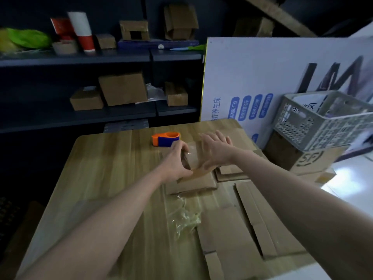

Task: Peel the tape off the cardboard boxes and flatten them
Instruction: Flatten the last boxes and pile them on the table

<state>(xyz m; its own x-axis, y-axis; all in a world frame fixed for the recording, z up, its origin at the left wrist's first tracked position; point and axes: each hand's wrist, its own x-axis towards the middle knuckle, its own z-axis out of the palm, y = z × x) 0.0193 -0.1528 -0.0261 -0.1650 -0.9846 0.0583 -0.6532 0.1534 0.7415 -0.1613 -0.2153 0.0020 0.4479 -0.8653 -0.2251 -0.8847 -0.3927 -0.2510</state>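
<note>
Two hands met at a small brown cardboard box (194, 179) on the wooden table (113, 168), glossy clear tape (194, 157) across it; left hand (175, 161) curled around its edge, right hand (216, 150) with fingers spread wide.

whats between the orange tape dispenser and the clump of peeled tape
Head view: the small cardboard box, gripped by the left hand, the right hand against it.

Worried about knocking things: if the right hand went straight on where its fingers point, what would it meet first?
Probably nothing on the table; the right hand passes right of the dispenser, then likely reaches the shelf. Depth unclear.
</note>
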